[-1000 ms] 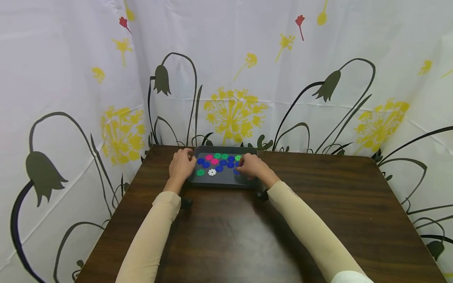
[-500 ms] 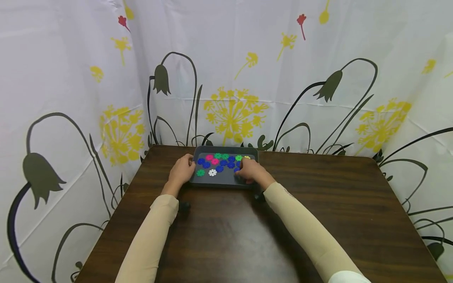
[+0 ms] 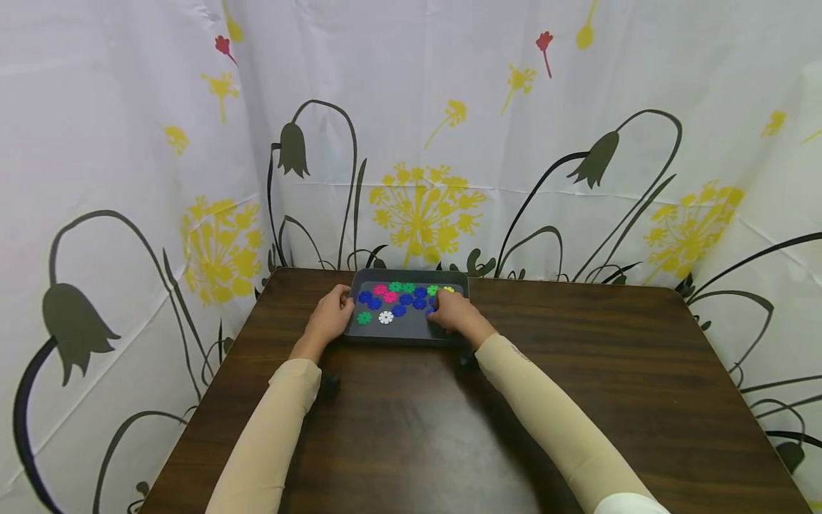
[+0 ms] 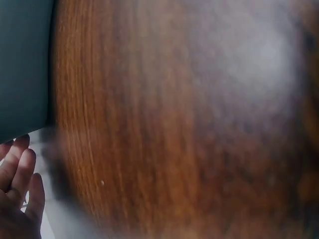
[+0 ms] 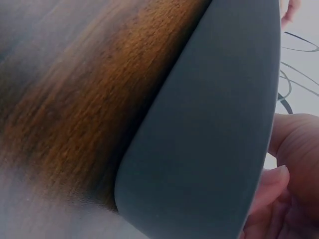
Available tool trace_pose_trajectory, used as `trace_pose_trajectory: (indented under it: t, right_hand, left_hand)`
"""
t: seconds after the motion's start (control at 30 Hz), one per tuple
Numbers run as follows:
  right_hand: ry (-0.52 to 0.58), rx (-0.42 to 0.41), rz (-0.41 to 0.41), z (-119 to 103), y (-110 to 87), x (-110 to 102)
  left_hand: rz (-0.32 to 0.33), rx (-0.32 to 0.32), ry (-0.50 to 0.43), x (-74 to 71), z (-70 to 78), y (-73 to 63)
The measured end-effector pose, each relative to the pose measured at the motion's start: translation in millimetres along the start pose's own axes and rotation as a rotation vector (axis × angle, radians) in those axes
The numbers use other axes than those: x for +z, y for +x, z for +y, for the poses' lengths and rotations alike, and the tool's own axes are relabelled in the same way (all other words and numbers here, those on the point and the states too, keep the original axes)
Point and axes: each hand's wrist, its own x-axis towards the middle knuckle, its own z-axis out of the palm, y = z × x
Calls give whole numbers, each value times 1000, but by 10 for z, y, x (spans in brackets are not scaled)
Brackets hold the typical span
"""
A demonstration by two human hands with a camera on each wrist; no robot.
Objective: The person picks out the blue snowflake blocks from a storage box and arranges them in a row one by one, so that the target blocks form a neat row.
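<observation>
A dark grey tray (image 3: pixel 411 334) lies near the table's far edge, with flat, notched plastic discs in blue, green, pink, white and yellow. My left hand (image 3: pixel 329 314) is at the tray's left rim; in the left wrist view its fingers (image 4: pixel 24 169) look relaxed beside the tray's corner, the thumb unseen. My right hand (image 3: pixel 457 314) reaches over the right side into the tray, its fingers bent down beside a blue disc (image 3: pixel 429 311). In the right wrist view the tray wall (image 5: pixel 209 119) hides those fingertips, so whether they pinch a disc is unclear.
Several blue discs lie in the middle of the tray, with a white disc (image 3: pixel 385 317) and a green disc (image 3: pixel 364 318) nearer its front left. The brown wooden table (image 3: pixel 398 421) extends toward me and to the right. Behind it hangs a flower-printed curtain (image 3: pixel 411 128).
My right hand has lowered slightly and shifted left, uncovering a yellow disc behind it. The left hand has slid slightly down along the left rim. The tray stays in place.
</observation>
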Motion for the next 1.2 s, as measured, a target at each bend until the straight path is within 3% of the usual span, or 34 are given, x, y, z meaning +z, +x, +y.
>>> trace_pose_trajectory:
  t: [0.03,0.07,0.23,0.27,0.3,0.53,1.0,1.2]
  right_hand:
    - [3,1,-1,1,4,-1]
    - [4,1,2,4,8,1]
    - [-4,4,19,18,22,24]
    - [-3,8,19,23,23,28]
    - [-3,11,18,28,22,29]
    - [19,4,-6,49,18,3]
    - [124,-58,60,122,46,18]
    - [140,-104,89,134,5,3]
  left_hand:
    - [-3,4,-13,-4,-5,3]
    - [-4,29,-51,23,-119,65]
    - [-15,15,-135,45,-133,58]
    - [-16,7,-157,56,-142,57]
    - [-20,-24,-156,36,-38,-4]
    - [-24,-96,-342,55,-72,-30]
    - [-10,-130,-363,65,-130,15]
    - [17,-106,-395,74,-150,32]
